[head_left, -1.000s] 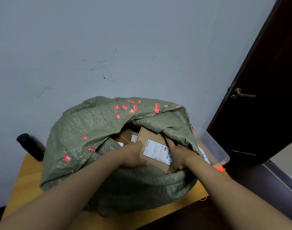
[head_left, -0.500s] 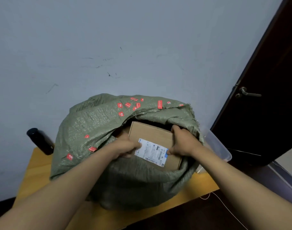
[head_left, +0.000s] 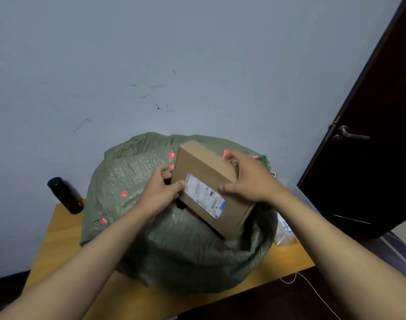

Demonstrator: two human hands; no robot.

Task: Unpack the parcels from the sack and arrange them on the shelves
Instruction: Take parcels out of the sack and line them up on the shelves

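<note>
A green woven sack (head_left: 137, 181) with small red stickers sits on a yellow wooden table (head_left: 58, 236). A brown cardboard parcel (head_left: 204, 165) with a white shipping label (head_left: 205, 196) is held above the sack's open mouth, tilted, its lower corner still at the opening. My left hand (head_left: 161, 192) grips the parcel's left edge. My right hand (head_left: 250, 179) clasps its right side from above. Whatever else lies inside the sack is hidden behind the parcel.
A black cylindrical bottle (head_left: 65, 196) stands at the table's back left by the grey wall. A clear plastic container (head_left: 284, 229) sits right of the sack. A dark door (head_left: 370, 146) with a lever handle is at the right. A thin white cord (head_left: 313, 289) trails off the table.
Both hands have lifted the parcel up out of the sack's mouth; it now stands higher and more exposed. The view has shifted so the sack sits lower.
</note>
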